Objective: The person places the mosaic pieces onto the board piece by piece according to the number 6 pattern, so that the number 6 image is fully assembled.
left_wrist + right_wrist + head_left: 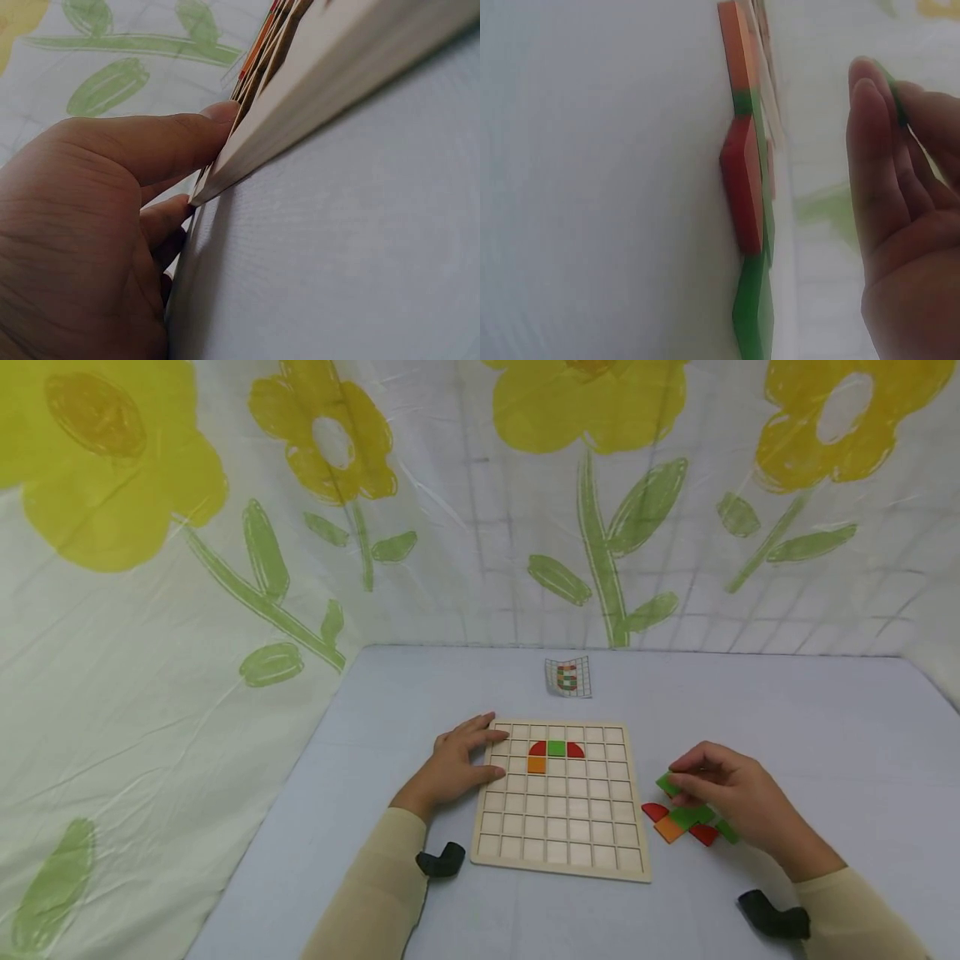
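A wooden grid board (558,802) lies flat on the table. Set in its upper cells are a green square tile (556,748), an orange square tile (537,765) and two red rounded tiles (575,750). My left hand (453,764) rests on the board's left edge with fingers extended; its thumb (180,142) presses on the rim in the left wrist view. Right of the board, my right hand (731,789) pinches a green tile (665,784) between thumb and fingers, raised over a loose pile of tiles. The held tile's full outline is hidden by the fingers.
The pile holds several green tiles (690,817), an orange tile (669,829) and red tiles (704,835). A small pattern card (568,677) lies behind the board. A flower-printed curtain (450,552) hangs behind and left of the table.
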`<state>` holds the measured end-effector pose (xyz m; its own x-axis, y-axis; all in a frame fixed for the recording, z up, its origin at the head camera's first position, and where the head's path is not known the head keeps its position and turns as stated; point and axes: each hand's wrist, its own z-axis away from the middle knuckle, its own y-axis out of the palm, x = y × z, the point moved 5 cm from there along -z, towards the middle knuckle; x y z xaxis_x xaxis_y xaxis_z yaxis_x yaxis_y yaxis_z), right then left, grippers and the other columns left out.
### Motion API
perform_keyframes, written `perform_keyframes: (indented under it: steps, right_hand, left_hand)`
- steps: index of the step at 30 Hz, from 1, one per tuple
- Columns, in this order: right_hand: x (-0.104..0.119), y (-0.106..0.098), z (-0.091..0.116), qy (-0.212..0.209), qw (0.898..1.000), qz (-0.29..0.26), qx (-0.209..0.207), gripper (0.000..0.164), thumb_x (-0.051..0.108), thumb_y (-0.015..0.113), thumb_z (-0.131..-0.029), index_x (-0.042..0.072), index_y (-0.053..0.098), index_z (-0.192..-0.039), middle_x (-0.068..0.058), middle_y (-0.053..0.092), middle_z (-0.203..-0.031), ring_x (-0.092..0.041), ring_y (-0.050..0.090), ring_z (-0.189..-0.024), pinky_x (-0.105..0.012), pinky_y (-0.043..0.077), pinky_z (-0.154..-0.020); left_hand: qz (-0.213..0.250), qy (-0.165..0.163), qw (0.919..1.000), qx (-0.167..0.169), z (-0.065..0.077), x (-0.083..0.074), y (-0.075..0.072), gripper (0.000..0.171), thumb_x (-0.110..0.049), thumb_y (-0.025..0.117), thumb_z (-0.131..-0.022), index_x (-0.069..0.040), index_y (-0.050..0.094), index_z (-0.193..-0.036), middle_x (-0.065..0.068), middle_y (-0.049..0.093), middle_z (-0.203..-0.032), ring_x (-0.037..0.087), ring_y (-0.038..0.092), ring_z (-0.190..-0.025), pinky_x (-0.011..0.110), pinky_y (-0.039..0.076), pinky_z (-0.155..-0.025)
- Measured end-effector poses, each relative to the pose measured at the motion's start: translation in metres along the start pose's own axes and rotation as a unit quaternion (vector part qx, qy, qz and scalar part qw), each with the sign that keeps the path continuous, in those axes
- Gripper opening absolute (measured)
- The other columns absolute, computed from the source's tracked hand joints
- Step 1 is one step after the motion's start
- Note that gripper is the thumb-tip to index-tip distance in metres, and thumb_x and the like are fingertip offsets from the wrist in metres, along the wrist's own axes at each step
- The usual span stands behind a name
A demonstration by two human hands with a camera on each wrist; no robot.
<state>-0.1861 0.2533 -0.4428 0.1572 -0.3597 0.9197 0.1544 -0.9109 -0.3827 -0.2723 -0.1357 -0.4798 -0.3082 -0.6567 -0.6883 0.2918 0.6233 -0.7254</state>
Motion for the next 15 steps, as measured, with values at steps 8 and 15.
perform_keyframes:
  steps: [8, 15]
  right_hand:
    - [0.010, 0.012, -0.002, -0.023, 1.000, -0.002, 0.001, 0.014, -0.003, 0.073, -0.103, -0.004, 0.068, -0.116, -0.014, 0.072, -0.101, -0.021, 0.076, -0.079, -0.033, 0.063, -0.070]
    - [0.014, 0.020, -0.005, -0.001, 1.000, 0.030, 0.009, 0.022, 0.008, 0.077, -0.103, 0.000, 0.074, -0.123, -0.007, 0.076, -0.102, -0.025, 0.070, -0.083, -0.032, 0.060, -0.069]
  left_hand:
    - [0.005, 0.009, 0.9999, -0.003, 0.000, 0.000, -0.001, 0.059, -0.032, 0.086, -0.095, -0.021, 0.068, -0.150, -0.004, 0.036, -0.174, 0.022, 0.022, -0.163, 0.053, 0.010, -0.126]
    - [0.010, 0.009, 0.9999, -0.001, 0.000, 0.001, 0.000, 0.059, -0.032, 0.086, -0.095, -0.022, 0.068, -0.150, -0.004, 0.035, -0.174, 0.022, 0.022, -0.163, 0.053, 0.010, -0.126]
